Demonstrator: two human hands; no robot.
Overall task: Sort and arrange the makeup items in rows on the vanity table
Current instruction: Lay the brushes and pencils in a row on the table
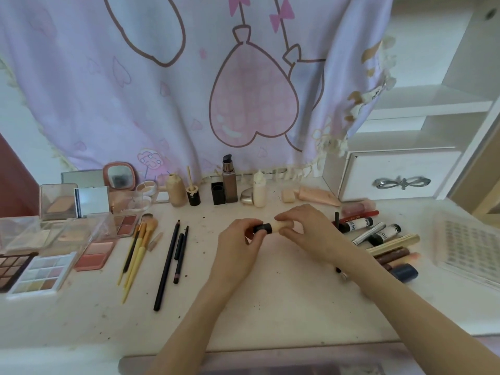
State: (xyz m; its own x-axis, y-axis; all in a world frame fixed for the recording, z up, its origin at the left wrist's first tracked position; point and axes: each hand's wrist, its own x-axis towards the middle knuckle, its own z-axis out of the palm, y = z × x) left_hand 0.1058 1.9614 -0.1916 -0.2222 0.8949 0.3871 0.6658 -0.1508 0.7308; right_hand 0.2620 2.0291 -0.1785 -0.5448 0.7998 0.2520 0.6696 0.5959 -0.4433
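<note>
Holding a small tube (273, 227) between both hands above the middle of the tabletop (270, 307), level and lying left to right, black cap toward the left hand (240, 239), pale cream body toward the right hand (303, 228). Left fingers pinched around the cap, right fingers (284, 221) closed over the body, so both hands clamped on the one item and almost touching across it. Probably capping or uncapping, judged from the grip; cannot tell which.

Taking the tube as the landmark: just behind it, along the curtain (162, 90), an upright row of smooth hard bottles, among them a tall brown pump bottle (230, 182), a beige bottle (176, 190) and a white squeeze bottle (259, 192). To its right and close, a loose heap of lip tubes and pencils (378, 236), glossy plastic, lying at mixed angles, partly hidden by the right forearm. To its left, dark slim pencils (170, 263) running near to far, then yellow-handled brushes (138, 255) with soft bristles. Farthest left, flat rigid palettes (40, 274) with matte powder pans, some under clear lids.

Long axis crosswise to the pencil row, in line with neither row. Likely fit, by shape, the upright row behind: a short push forward from either hand, then a turn onto its base. Narrow round body, so prone to rolling if laid down flat
</note>
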